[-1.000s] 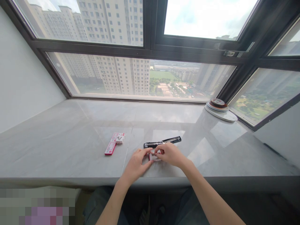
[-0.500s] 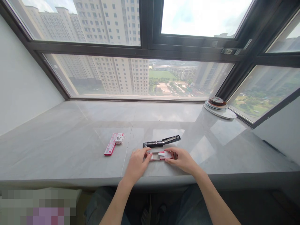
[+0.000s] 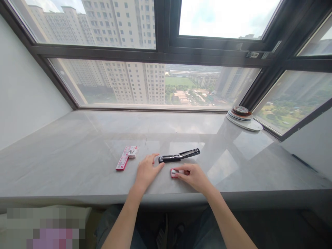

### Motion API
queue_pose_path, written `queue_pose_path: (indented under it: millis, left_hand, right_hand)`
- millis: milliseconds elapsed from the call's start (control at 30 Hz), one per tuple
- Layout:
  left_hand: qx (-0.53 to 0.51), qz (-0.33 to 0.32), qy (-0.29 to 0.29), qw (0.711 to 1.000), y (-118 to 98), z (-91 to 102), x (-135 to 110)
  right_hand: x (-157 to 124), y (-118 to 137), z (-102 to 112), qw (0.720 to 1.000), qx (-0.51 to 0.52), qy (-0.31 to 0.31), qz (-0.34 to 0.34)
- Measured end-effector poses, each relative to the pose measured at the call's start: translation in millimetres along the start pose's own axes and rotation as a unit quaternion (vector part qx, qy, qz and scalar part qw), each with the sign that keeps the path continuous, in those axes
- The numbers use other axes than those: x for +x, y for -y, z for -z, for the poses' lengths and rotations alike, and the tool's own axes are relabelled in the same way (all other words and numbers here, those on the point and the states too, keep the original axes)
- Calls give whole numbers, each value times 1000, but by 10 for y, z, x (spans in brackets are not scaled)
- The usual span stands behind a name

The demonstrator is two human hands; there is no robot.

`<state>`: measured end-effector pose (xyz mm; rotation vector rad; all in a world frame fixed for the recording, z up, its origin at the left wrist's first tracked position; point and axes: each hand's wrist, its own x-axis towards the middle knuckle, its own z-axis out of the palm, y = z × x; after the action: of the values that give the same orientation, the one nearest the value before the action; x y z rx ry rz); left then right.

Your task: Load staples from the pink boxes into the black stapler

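A black stapler [image 3: 178,156] lies opened out on the sill, its metal rail showing. My left hand [image 3: 147,171] is beside the stapler's left end, thumb and fingers apart; whether a fingertip touches the stapler I cannot tell. My right hand [image 3: 191,174] pinches a small red-and-white staple box [image 3: 174,175] between thumb and fingers, just in front of the stapler. Part of that box is hidden behind the fingers. To the left, two flat red-and-white boxes [image 3: 121,163] lie end to end, and a small white box [image 3: 132,152] with a dark picture sits against them.
The grey marble-like sill [image 3: 77,166] ends in a front edge close to my wrists. A stack of round plates or discs [image 3: 243,119] stands in the right corner by the window frame. A dark thin strip [image 3: 304,163] runs along the right wall.
My left hand has let go of the staple box and moved slightly left, its fingers opening. The box, pulled out long between both hands before, is now compact in my right hand, further left.
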<state>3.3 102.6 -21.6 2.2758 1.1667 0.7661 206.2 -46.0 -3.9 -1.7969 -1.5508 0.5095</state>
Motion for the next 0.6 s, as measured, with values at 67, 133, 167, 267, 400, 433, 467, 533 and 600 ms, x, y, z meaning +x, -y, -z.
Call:
queue_pose_path:
  millis: [67, 133, 167, 267, 400, 433, 467, 533, 600]
  left_hand:
    - [20, -13, 20, 1000, 32, 6, 40]
    - [23, -16, 24, 999, 18, -21, 4]
    - [22, -15, 22, 999, 2, -38, -36]
    - [18, -17, 20, 999, -48, -78, -176]
    - [15, -20, 23, 999, -74, -73, -264]
    - [14, -22, 24, 999, -75, -67, -266]
    - [13, -23, 25, 999, -74, -63, -263]
    - [10, -27, 26, 999, -69, -59, -255]
    - [8, -30, 26, 999, -62, -62, -248]
  right_hand:
    - [51, 25, -22, 1000, 2, 9, 11]
    - [118, 54, -45, 1000, 2, 2, 27]
    - [158, 69, -56, 999, 1, -8, 34]
    - [292, 106, -79, 998, -14, -39, 45]
    - [442, 110, -85, 997, -52, -6, 60]
    - [465, 104, -84, 997, -58, 5, 60]
    - [481, 98, -83, 996, -61, 13, 58]
    - [499, 88, -81, 996, -66, 22, 53]
    - [503, 86, -82, 996, -66, 28, 51]
